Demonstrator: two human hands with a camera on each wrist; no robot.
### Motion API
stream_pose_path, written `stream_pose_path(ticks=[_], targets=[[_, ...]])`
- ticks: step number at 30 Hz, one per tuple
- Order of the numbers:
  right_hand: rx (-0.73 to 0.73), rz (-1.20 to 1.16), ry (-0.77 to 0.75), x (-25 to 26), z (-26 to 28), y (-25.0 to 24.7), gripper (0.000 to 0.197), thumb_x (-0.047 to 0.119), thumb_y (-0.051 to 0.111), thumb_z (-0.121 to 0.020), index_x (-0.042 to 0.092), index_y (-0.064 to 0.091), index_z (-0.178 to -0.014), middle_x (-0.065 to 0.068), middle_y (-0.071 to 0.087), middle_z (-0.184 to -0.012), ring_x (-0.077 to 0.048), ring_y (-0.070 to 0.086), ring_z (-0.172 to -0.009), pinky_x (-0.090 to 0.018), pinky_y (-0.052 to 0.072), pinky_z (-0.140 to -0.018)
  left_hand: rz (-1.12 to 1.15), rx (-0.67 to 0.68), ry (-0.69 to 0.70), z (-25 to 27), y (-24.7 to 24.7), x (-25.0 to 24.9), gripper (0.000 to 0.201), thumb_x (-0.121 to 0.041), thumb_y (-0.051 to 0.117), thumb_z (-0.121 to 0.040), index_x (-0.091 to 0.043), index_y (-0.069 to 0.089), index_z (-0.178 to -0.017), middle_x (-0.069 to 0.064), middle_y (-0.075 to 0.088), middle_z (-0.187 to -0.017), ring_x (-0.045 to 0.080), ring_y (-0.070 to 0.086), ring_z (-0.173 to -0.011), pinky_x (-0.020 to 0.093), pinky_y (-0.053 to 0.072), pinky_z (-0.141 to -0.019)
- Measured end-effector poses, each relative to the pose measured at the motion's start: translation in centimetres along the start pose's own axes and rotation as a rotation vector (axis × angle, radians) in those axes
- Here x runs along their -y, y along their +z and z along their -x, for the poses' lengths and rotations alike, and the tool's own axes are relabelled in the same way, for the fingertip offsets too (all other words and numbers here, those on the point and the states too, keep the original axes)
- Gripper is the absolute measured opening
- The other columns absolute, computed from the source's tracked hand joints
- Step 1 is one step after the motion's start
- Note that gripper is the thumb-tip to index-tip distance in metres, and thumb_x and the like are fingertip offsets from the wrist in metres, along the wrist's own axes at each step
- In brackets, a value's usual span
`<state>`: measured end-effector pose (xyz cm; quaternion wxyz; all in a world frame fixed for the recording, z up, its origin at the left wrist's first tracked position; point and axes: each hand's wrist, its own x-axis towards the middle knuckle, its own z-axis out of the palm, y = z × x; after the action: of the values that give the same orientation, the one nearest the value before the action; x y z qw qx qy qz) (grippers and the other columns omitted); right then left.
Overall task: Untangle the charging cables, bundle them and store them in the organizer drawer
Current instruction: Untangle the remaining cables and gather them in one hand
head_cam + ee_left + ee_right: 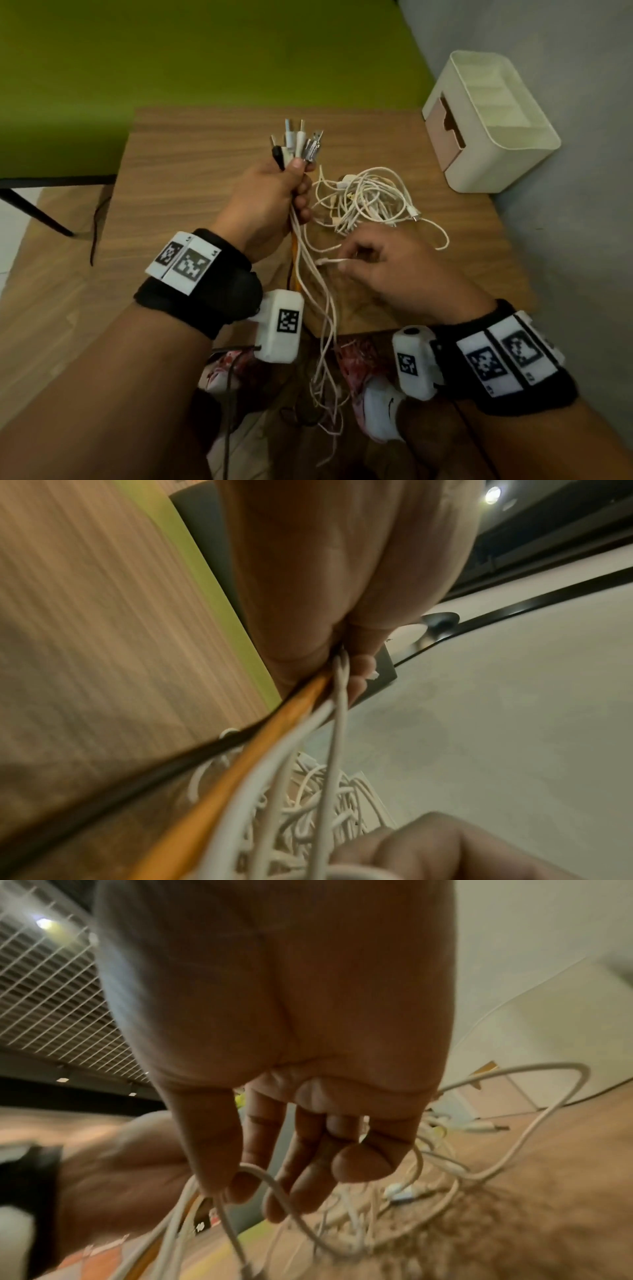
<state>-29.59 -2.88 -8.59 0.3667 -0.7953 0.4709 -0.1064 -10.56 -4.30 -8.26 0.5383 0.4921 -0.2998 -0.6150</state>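
While left hand [270, 195] fists gathered plug ends [298, 144], right hand [387, 270] pinches one white cable [329, 262] near organizer-side tangle [366, 200]. Light, limp, snag-prone; best gripped at stiff plugs.

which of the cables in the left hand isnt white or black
The orange cable, gripped in the left hand with the others. It hangs from the fist beside several white cables and one black one.

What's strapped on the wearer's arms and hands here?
Both forearms are bare, no sleeves. Each wrist has a black band carrying white tags with black square-code markers, plus a white boxy camera module with its own marker. A dark cable trails from each module. The hands are ungloved.
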Motion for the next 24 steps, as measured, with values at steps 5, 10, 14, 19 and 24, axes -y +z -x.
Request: stream_pose_path(ticks=[5, 10, 14, 19, 24], targets=[[-0.135, -0.22, 0.075, 1.1, -1.1, -2.9, 0.016, 0.03, 0.062, -0.095, 0.021, 0.065, -0.082, 0.004, 0.071, -0.074, -0.021, 0.066, -0.072, -0.044, 0.056, -0.075, 0.134, 0.042, -0.035, 0.1, -0.2, 0.4, 0.019, -0.013, 0.034, -0.105, -0.003, 0.05, -0.11, -0.002, 0.038, -0.066, 0.006, 0.032, -0.052, 0.019, 0.029, -0.048], [-0.307, -0.344, 0.062, 1.9, -2.2, -2.2, 0.019, 0.026, 0.06, -0.097, 0.012, 0.066, -0.085, 0.001, 0.072, -0.073, -0.029, 0.064, -0.069, -0.042, 0.054, -0.068, 0.092, -0.007, -0.14, 0.3, -0.4, 1.2, 0.024, -0.019, 0.037, -0.105, -0.002, 0.055, -0.107, -0.002, 0.031, -0.064, 0.005, 0.028, -0.05, 0.018, 0.026, -0.048], [-0.38, -0.468, 0.025, 1.9, -2.6, -1.5, 0.015, 0.019, 0.061, -0.097, 0.015, 0.065, -0.083, 0.003, 0.075, -0.077, -0.009, 0.07, -0.071, -0.021, 0.051, -0.062, 0.14, -0.015, -0.207, -0.1, -0.4, 1.6, 0.029, -0.025, 0.037, -0.105, -0.012, 0.051, -0.084, -0.003, 0.027, -0.063, 0.006, 0.026, -0.049, 0.017, 0.025, -0.046], [-0.295, -0.562, -0.006, 2.1, -3.4, -0.3, 0.014, 0.015, 0.062, -0.095, 0.021, 0.064, -0.083, 0.002, 0.076, -0.08, -0.011, 0.072, -0.076, -0.026, 0.05, -0.066, 0.116, -0.021, -0.2, -1.1, 0.2, 2.2, 0.032, -0.03, 0.038, -0.105, -0.015, 0.046, -0.078, 0.001, 0.027, -0.063, 0.01, 0.027, -0.053, 0.02, 0.027, -0.045], [-0.314, -0.587, -0.034, 2.1, -4.1, 0.3, 0.011, 0.016, 0.063, -0.095, 0.022, 0.064, -0.086, 0.002, 0.076, -0.082, -0.01, 0.073, -0.077, -0.022, 0.051, -0.064, 0.095, -0.003, -0.167, -1.6, 0.2, 2.7, 0.029, -0.028, 0.041, -0.105, -0.014, 0.049, -0.08, 0.002, 0.035, -0.063, 0.011, 0.03, -0.053, 0.02, 0.029, -0.044]])
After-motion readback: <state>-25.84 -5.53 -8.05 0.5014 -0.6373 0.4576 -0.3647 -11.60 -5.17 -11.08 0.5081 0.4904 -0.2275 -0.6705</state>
